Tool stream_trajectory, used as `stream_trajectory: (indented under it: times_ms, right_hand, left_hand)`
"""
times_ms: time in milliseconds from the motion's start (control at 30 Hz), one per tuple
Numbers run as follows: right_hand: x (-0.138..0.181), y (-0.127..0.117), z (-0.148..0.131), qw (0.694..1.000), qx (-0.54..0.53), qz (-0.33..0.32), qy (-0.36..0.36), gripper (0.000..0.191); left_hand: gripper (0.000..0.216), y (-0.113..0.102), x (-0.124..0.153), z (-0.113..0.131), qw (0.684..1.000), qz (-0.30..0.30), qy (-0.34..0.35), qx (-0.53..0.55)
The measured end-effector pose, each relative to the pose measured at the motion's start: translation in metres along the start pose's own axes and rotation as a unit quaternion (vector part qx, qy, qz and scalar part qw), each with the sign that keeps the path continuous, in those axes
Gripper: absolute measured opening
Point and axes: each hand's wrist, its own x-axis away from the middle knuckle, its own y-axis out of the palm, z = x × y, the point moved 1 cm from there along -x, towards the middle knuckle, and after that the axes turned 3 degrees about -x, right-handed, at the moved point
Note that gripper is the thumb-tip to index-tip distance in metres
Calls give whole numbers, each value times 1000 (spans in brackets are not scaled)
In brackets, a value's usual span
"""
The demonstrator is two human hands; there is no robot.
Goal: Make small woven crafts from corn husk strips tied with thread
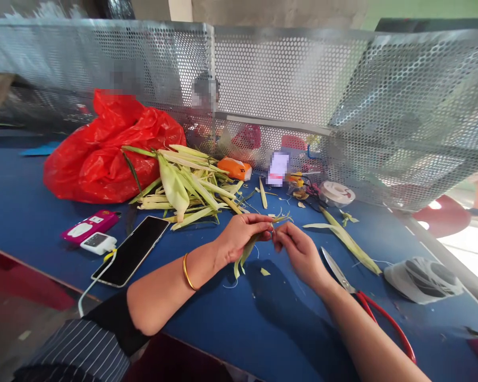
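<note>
My left hand, with a gold bangle on its wrist, is closed on a small bunch of pale green corn husk. Strips of it hang below the fingers, and thin ends stick out past the fingertips. Close beside it, my right hand is closed in a pinch, with a fine pale thread between the two hands. Its fingertips are partly hidden. Red-handled scissors lie just right of my right hand, partly behind the forearm. A loose husk lies beyond them.
A heap of husks lies before a red plastic bag. On the left are a dark phone, a white device and a magenta box. A tape roll and thread spool stand right. Perforated metal borders the back.
</note>
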Motion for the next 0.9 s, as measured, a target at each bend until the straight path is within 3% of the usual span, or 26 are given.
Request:
stream_trajectory:
  times_ms: [67, 133, 267, 367, 467, 600, 800, 900]
  right_hand:
    - [4, 3, -4, 986, 148, 37, -68, 21]
    - [7, 7, -8, 970, 206, 55, -116, 17]
    - [8, 15, -6, 994, 54, 17, -94, 18]
    - [7, 18, -2, 999, -17, 4, -44, 19]
    - [10, 19, -3, 999, 5, 11, -39, 19]
    - [14, 20, -9, 994, 64, -16, -87, 17]
    - [13, 28, -5, 982, 126, -42, -133, 17]
    - [11, 25, -3, 993, 79, -14, -88, 19]
  left_hand:
    - [16, -1, -2, -2, 999, 22, -19, 15]
    - [19, -2, -2, -4, 999, 20, -27, 22]
    - [24, -2, -3, -9, 998, -58, -13, 10]
    - [25, -3, -3, -14, 999, -31, -1, -36]
    - [17, -3, -3, -17, 995, 25, 28, -93]
    - [9, 2, 0, -19, 991, 32, 57, -117]
    - [4, 3, -2, -25, 992, 75, 14, -104]
    - [7, -1, -5, -28, 997, 34, -30, -68]
